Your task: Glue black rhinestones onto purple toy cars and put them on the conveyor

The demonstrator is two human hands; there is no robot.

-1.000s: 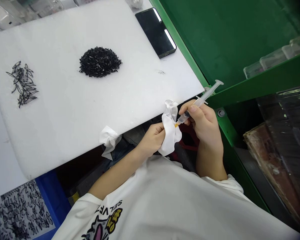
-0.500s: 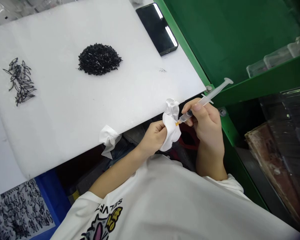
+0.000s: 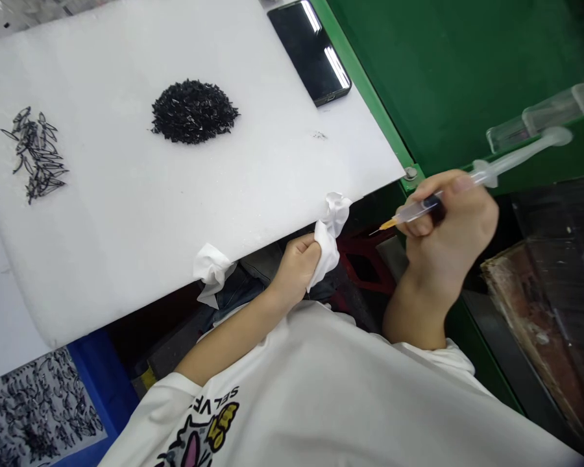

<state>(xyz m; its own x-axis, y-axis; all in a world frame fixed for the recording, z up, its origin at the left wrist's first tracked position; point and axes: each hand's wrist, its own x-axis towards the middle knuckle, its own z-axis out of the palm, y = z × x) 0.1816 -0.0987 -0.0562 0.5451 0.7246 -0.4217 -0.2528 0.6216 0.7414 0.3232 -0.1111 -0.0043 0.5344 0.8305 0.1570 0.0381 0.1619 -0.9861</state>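
Pinched in my left hand (image 3: 296,267) is a crumpled white tissue (image 3: 325,254), just off the front edge of the board. My right hand (image 3: 450,224) is closed around a clear syringe (image 3: 411,211) with dark liquid inside. The syringe's orange-based needle (image 3: 387,224) points left toward the tissue, apart from it. Its plunger sticks out up and to the right. On the white foam board (image 3: 126,214) lies a heap of small black pointed pieces (image 3: 194,111). Farther left is a loose cluster of thin black leaf-shaped outlines (image 3: 36,155).
A black phone (image 3: 311,55) rests at the board's upper right. Another crumpled tissue (image 3: 211,269) hangs over the front edge. Green metal framing (image 3: 457,78) stands to the right. A sheet covered with dark pieces (image 3: 39,408) lies in a blue tray (image 3: 100,373) at lower left.
My right hand has drawn the syringe away to the right, so the needle tip no longer touches the tissue. My left hand stays nearly in place, with the tissue turned and folded more.
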